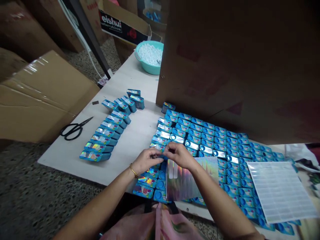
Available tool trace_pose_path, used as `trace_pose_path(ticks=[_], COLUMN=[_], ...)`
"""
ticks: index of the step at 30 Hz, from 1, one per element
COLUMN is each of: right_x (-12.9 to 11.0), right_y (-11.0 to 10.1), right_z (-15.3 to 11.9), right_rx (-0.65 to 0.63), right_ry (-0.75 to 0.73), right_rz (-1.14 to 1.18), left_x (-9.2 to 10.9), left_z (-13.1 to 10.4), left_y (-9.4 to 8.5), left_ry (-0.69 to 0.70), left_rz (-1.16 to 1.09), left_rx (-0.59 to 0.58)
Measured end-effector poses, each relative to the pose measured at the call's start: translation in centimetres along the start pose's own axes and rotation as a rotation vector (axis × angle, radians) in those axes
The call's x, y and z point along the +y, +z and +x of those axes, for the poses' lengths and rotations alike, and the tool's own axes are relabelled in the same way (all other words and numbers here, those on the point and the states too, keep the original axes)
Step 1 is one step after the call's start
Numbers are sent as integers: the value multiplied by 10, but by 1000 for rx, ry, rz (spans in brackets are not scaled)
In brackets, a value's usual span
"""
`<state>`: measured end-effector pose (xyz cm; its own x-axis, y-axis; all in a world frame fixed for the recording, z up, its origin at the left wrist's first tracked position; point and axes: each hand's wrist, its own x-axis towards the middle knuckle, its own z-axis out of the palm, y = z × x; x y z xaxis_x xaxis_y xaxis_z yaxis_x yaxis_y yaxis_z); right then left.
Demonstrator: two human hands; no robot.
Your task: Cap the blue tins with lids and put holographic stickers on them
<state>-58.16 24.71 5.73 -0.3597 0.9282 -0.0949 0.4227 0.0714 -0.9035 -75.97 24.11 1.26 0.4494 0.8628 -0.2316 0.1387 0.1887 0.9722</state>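
Observation:
Small blue tins stand in tight rows in front of me, several with shiny printed stickers on top. My left hand (148,159), a gold bracelet at its wrist, is closed, fingers bent over the tins of the nearest left columns. Close beside it, almost fingertip to fingertip, my right hand (180,155) is closed in a pinch. Whatever is between the fingers of either hand is too small or hidden to name. Under my right wrist lies a holographic sticker sheet (192,180), with pale gaps at its upper left. A second, whitish sticker sheet (280,190) rests over the tins at the right.
A separate line of blue tins (102,139) runs along the table's left side. Black-handled scissors (76,129) lie by the left edge. At the back stands a turquoise basin (150,66) of white pieces. A large cardboard box (225,66) walls off the far right.

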Motion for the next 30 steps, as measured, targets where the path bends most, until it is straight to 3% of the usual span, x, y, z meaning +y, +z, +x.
trace_pose_path(ticks=[3, 6, 8, 11, 16, 22, 27, 30], right_x=[6, 15, 20, 21, 17, 25, 38, 42], right_y=[-2, -3, -4, -5, -8, -12, -13, -12], right_z=[7, 18, 26, 34, 38, 38, 44, 47], right_rx=[211, 407, 474, 486, 462, 501, 538, 566], right_ry=[100, 191, 233, 244, 195, 232, 253, 274], right_rz=[290, 485, 582, 718, 835, 895, 952, 947], left_x=[-6, -8, -5, 2, 17, 23, 23, 24], left_z=[5, 15, 26, 43, 61, 74, 82, 84], left_y=[-3, -9, -16, -26, -24, -8, -14, -16], left_ry=[1, -64, -127, -155, -199, -136, -271, -258], left_rz=[-3, -200, -323, -441, -666, -665, -798, -766], left_rx=[27, 117, 202, 310, 238, 259, 227, 255])
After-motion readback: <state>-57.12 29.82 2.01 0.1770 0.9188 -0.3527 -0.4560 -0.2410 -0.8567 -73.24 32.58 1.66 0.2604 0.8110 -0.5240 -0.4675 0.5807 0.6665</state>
